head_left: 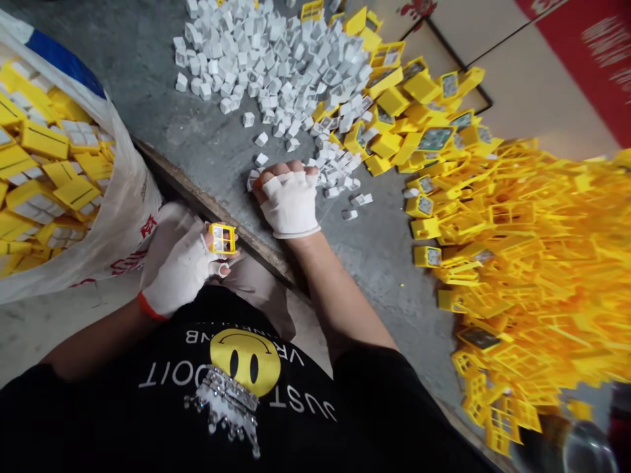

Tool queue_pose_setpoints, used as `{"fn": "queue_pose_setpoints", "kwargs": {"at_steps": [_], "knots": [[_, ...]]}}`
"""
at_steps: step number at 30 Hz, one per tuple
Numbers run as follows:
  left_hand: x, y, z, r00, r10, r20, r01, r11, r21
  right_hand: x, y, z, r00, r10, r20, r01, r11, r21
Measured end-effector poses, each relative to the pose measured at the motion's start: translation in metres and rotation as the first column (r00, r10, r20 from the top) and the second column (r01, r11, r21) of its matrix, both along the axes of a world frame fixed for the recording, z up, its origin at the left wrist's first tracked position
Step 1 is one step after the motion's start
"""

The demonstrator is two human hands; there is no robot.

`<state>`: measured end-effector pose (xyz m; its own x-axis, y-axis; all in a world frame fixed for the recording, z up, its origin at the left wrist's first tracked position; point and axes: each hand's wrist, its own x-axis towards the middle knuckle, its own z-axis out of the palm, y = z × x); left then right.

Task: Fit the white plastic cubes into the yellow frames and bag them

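My left hand, in a white fingerless glove with an orange cuff, grips a small yellow frame divided into square openings. White pieces fill the frame's left side, while openings on its right show through. On the grey tabletop, my right hand rests palm down in a white fingerless glove, fingers curled at the near edge of a heap of small white cubes. One white cube lies against its fingertips. Whatever is under those fingers is hidden.
At left stands a large white sack full of yellow frames with white cubes. Yellow cases and a big pile of yellow frames spread over the right side of the grey tabletop. The table's worn edge runs before me.
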<state>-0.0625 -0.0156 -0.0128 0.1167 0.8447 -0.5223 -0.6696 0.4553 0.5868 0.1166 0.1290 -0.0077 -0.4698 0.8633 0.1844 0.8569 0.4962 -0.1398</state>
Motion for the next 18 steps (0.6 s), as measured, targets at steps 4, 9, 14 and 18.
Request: {"fn": "queue_pose_setpoints", "kwargs": {"at_steps": [4, 9, 14, 18], "knots": [[0.001, 0.002, 0.0, 1.0, 0.005, 0.006, -0.005, 1.0, 0.011, 0.018, -0.03, 0.009, 0.978, 0.068, -0.197, -0.078, 0.996, -0.044], [0.009, 0.002, 0.001, 0.998, -0.03, 0.053, 0.027, 0.998, 0.058, 0.032, -0.07, 0.016, 0.911, 0.175, -0.375, -0.213, 0.975, -0.062], [0.017, -0.009, -0.008, 0.999, -0.004, 0.049, -0.004, 0.988, 0.153, 0.029, -0.089, -0.003, 0.928, 0.191, -0.319, -0.176, 0.982, 0.075], [0.017, -0.015, -0.012, 0.998, -0.027, 0.064, 0.019, 0.992, 0.127, 0.03, -0.094, -0.015, 0.94, 0.273, -0.206, -0.232, 0.951, 0.203]]}}
